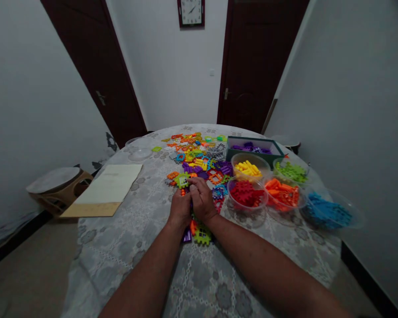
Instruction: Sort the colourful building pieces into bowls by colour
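Observation:
My left hand [180, 206] and my right hand [201, 198] are together near the middle of the table, both with fingers closed. Between them, at the fingertips, is a lime-green gear-edged building piece [181, 179] with a white window-like centre. My right fingers press against its right side; my left hand grips it from below, its fingertips mostly hidden. Small orange parts show just under the piece. Beneath my wrists lie another green gear-edged piece [203, 236] and a purple piece [187, 235].
Loose colourful pieces [189, 143] spread beyond my hands. To the right stand clear bowls of yellow [248, 168], red [247, 193], orange [281, 194], green [290, 171] and blue pieces [328, 212]. A green box [278, 150] holds purple pieces. A paper pad [109, 183] lies left.

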`<move>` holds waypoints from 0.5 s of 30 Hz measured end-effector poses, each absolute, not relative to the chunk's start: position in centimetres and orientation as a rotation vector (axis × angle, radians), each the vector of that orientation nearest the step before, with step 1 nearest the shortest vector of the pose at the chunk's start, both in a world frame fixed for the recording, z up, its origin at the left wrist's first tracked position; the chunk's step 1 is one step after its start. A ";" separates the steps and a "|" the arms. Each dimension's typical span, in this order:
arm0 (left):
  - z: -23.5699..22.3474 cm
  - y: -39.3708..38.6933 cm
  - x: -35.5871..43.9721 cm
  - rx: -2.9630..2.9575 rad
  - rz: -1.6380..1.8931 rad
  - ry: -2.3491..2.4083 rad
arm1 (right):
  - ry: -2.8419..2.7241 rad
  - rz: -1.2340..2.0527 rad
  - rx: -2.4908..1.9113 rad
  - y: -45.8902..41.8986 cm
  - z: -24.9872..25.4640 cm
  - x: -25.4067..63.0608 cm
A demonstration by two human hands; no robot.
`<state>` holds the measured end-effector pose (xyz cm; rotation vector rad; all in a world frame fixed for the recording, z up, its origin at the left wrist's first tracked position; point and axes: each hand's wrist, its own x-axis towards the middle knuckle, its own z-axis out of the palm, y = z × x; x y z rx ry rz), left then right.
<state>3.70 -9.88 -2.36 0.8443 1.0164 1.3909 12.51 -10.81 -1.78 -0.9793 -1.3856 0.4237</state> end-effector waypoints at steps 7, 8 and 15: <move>-2.4 -9.5 3.7 0.802 1.389 0.932 | -1.395 0.311 -1.027 -10.6 -2.0 12.1; -2.4 -9.4 3.8 0.777 1.386 0.913 | -1.384 0.322 -1.016 -10.6 -2.0 12.1; -2.0 -8.5 2.9 0.628 1.390 0.848 | -1.186 0.447 -1.007 -9.6 -2.8 13.4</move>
